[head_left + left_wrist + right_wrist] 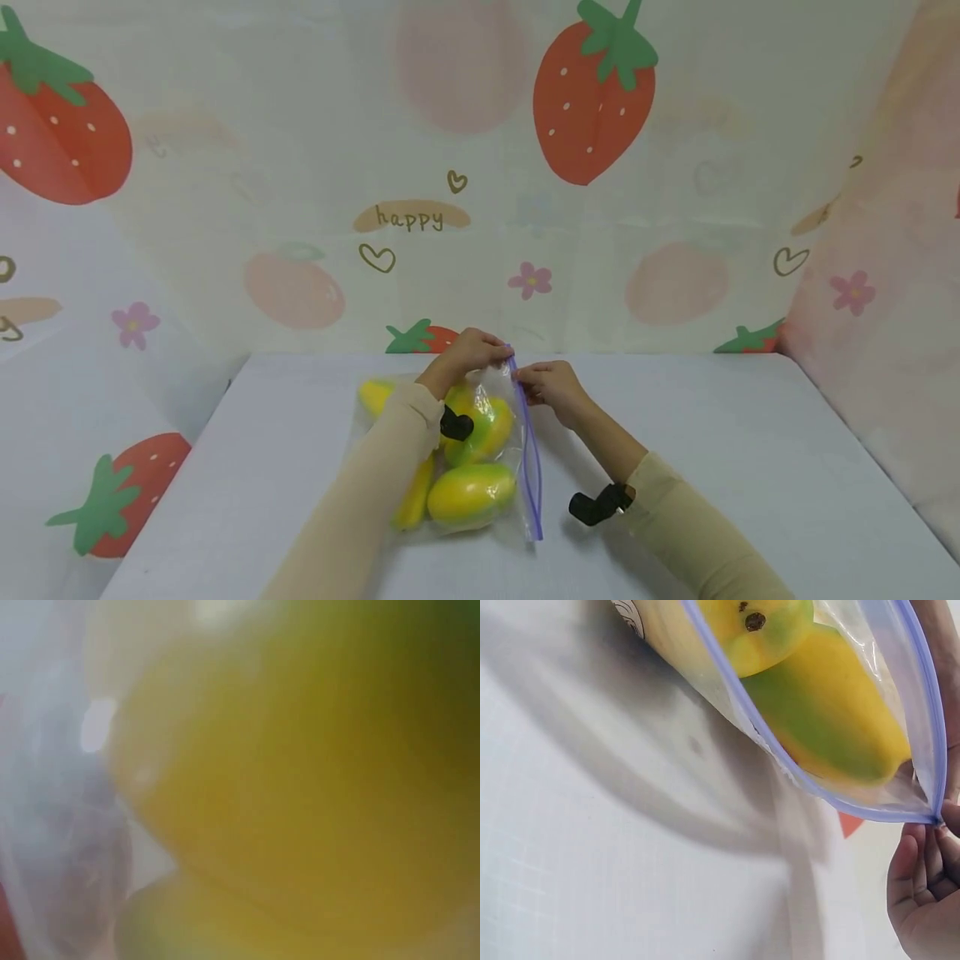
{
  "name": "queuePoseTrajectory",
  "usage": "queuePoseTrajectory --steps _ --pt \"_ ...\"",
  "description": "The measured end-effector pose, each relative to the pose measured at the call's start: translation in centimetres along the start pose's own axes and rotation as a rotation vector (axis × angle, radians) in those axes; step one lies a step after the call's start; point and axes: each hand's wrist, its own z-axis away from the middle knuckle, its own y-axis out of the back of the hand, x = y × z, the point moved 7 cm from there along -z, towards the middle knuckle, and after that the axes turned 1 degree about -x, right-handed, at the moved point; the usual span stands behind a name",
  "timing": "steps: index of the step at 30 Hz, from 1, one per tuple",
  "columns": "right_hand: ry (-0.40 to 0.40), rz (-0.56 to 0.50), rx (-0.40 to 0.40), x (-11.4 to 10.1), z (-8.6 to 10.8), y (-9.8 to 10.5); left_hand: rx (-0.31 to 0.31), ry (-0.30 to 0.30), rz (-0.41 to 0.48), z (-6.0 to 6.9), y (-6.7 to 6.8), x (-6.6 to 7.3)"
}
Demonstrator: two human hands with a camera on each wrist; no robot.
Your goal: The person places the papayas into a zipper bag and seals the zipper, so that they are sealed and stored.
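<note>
A clear zip bag (pixel 495 382) lies on the table with several yellow-green fruits inside. One plump, mango-like fruit (pixel 471 495) is nearest the front, and a slimmer yellow one (pixel 414 498) is beside it. My left hand (pixel 467 360) pinches the far corner of the bag at its purple zip strip (pixel 534 483). Just to the right, my right hand (pixel 553 392) pinches the same strip. In the right wrist view the bag's mouth gapes, and fingers (pixel 922 877) hold the zip's end. Blurred yellow fruit (pixel 300 795) behind plastic fills the left wrist view.
The white table (pixel 720 450) extends on both sides of the bag. A strawberry-print backdrop (pixel 480 275) rises behind its far edge and along both sides. Black cameras (pixel 600 505) are strapped at both wrists.
</note>
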Motion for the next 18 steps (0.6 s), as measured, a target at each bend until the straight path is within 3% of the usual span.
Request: queuePoseTrajectory --steps 7,13,18 --pt "-0.013 -0.038 -0.003 -0.1 -0.1 0.0 0.060 0.011 0.064 -0.3 -0.1 0.4" --pt "-0.006 -0.027 0.098 -0.7 0.5 -0.1 0.166 -0.009 0.123 -0.4 0.0 0.6" --pt "-0.041 0.035 0.157 0.0 1.9 -0.3 0.231 0.008 0.152 -0.3 0.0 0.1"
